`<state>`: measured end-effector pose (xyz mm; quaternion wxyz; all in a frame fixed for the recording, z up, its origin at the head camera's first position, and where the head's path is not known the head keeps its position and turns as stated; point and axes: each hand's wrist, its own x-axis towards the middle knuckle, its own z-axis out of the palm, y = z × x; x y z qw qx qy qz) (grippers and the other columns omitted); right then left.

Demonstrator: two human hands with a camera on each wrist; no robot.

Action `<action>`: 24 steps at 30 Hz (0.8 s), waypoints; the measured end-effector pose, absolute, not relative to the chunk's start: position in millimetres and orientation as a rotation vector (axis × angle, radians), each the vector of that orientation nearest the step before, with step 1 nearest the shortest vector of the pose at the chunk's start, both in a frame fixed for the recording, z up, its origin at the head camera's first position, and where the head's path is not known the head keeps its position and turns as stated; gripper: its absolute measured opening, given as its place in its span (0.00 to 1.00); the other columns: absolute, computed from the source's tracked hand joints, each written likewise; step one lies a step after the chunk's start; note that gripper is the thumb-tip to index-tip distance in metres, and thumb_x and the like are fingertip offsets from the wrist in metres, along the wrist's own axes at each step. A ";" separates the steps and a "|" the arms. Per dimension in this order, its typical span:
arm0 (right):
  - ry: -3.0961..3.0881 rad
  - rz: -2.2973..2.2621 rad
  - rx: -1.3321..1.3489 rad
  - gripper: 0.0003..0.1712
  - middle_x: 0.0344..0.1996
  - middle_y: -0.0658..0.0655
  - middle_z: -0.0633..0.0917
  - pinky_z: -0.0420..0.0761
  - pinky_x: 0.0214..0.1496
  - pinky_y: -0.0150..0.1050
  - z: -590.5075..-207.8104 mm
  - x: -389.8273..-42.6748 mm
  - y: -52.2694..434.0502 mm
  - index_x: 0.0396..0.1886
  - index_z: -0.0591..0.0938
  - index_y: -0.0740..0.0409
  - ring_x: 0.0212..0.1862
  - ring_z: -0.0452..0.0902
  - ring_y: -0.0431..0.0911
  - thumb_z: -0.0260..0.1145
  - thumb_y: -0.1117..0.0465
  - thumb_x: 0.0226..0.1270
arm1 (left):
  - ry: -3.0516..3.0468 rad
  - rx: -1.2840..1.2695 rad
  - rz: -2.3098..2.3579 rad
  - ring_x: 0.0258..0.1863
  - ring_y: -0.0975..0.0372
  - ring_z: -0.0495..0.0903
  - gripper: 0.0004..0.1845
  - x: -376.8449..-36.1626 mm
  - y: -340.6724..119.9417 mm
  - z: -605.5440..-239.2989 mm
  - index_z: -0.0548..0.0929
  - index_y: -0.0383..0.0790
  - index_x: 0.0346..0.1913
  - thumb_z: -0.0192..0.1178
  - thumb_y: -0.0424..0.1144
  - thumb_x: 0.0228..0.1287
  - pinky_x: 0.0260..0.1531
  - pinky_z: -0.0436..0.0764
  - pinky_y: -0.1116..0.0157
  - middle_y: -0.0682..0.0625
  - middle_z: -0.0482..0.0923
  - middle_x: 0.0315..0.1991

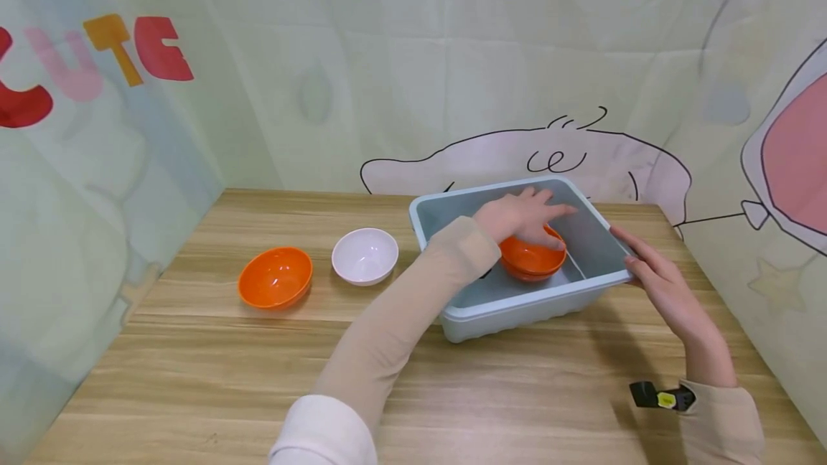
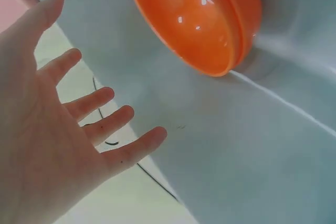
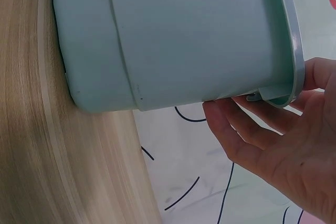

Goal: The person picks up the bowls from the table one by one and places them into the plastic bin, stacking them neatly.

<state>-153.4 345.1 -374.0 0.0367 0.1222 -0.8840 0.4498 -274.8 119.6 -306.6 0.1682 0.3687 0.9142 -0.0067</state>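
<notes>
Storage bin held at the rim, left hand spread inside it

At the bin's 3 o'clock, your right hand pinches that rim between thumb and fingers, probably to steady it on the surface. Well apart at 9 o'clock sits one orange bowl; a white bowl stands between. Inside, two stacked orange bowls seem nested to save room. Your left hand, gripping nothing, hangs by their 12 o'clock side.

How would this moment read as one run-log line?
left hand: spread, near stacked orange bowls in blue-gray bin | right hand: holding bin's rim | table: single orange bowl, white bowl
</notes>
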 end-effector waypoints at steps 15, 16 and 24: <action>-2.714 1.385 0.383 0.27 0.70 0.61 0.64 0.74 0.48 0.18 -374.1 -153.6 345.4 0.76 0.56 0.50 0.54 0.65 0.23 0.40 0.57 0.80 | 2.639 1.091 -0.021 0.78 0.56 0.41 0.38 -263.3 119.5 -285.1 0.42 0.75 0.74 0.45 0.69 0.65 0.73 0.55 0.53 0.56 0.36 0.79; -2.713 1.384 0.386 0.27 0.69 0.60 0.64 0.74 0.47 0.19 -374.0 -153.7 345.5 0.76 0.56 0.50 0.54 0.65 0.23 0.40 0.57 0.80 | 2.648 1.099 -0.027 0.78 0.56 0.41 0.38 -262.2 119.4 -284.0 0.42 0.76 0.74 0.45 0.69 0.65 0.73 0.56 0.53 0.56 0.36 0.78; -2.703 1.399 0.399 0.27 0.69 0.55 0.64 0.74 0.48 0.19 -374.3 -152.9 345.6 0.76 0.56 0.50 0.55 0.65 0.23 0.40 0.57 0.80 | 2.704 1.120 -0.007 0.78 0.56 0.40 0.37 -252.2 116.1 -272.8 0.43 0.78 0.73 0.45 0.70 0.64 0.74 0.52 0.49 0.57 0.35 0.79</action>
